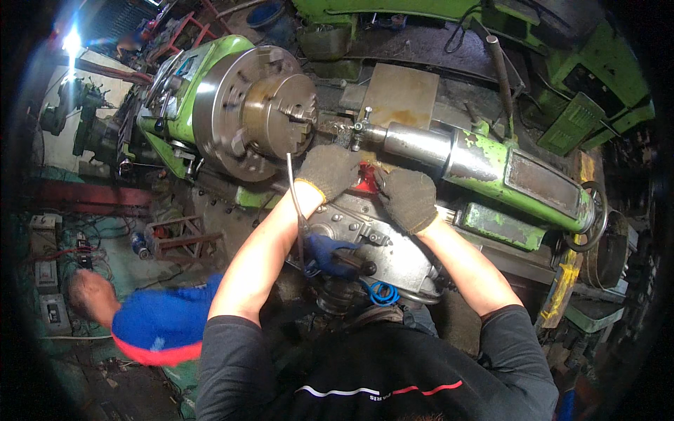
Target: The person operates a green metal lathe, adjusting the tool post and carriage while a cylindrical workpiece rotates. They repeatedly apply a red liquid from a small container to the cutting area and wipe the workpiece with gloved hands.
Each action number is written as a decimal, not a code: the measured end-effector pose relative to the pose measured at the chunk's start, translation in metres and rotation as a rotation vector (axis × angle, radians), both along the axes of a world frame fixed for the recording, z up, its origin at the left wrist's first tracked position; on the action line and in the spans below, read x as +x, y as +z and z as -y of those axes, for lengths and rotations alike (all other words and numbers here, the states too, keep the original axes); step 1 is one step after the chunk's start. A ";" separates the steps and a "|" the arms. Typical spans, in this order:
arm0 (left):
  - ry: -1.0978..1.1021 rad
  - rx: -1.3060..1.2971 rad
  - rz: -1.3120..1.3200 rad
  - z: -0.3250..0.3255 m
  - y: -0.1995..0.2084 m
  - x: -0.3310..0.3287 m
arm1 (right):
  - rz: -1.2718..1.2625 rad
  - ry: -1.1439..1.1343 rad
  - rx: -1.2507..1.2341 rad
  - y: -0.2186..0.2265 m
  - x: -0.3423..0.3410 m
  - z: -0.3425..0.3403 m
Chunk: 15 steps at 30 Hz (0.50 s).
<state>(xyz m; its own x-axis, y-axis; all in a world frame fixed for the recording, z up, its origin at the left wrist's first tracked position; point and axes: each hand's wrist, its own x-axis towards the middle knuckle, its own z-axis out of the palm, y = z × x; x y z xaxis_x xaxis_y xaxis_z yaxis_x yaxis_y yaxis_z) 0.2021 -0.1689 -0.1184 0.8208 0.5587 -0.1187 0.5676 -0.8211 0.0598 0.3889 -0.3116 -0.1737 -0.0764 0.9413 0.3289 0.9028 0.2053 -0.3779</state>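
My left hand (330,172), in a dark grey knitted glove, is closed with its fingers bent toward a small red thing (366,177). On the other side of that red thing is my right hand (408,198), gloved alike, its fingers curled inward. What exactly the fingers grip is hidden by the gloves, and the red thing's kind is unclear. Both hands are over the carriage of a lathe, between its round steel chuck (277,116) and the green tailstock (484,165). Just beyond them, small clamp-like metal fittings (361,130) sit at the tip of the tailstock quill (418,144).
A thin bent pipe (295,203) rises beside my left forearm. Nearer me are a blue glove or cloth (330,256), a black lever knob (368,268) and a coiled blue hose (383,293). Another person in a blue shirt (165,319) is at the left. A tailstock handwheel (595,216) stands far right.
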 end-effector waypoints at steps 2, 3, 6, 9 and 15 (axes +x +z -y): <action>0.010 -0.013 -0.020 -0.003 0.000 0.003 | 0.033 0.025 -0.029 -0.004 0.000 -0.002; 0.011 -0.015 -0.024 -0.002 0.003 0.004 | 0.063 0.037 -0.049 -0.011 0.000 -0.004; 0.015 -0.021 -0.031 0.003 0.009 0.003 | 0.079 0.060 -0.105 -0.005 0.000 -0.003; 0.004 -0.023 -0.034 0.002 0.005 0.003 | 0.043 0.059 -0.016 -0.001 0.003 0.000; -0.005 -0.036 -0.077 0.003 0.001 0.008 | -0.025 -0.012 -0.144 0.003 -0.002 0.001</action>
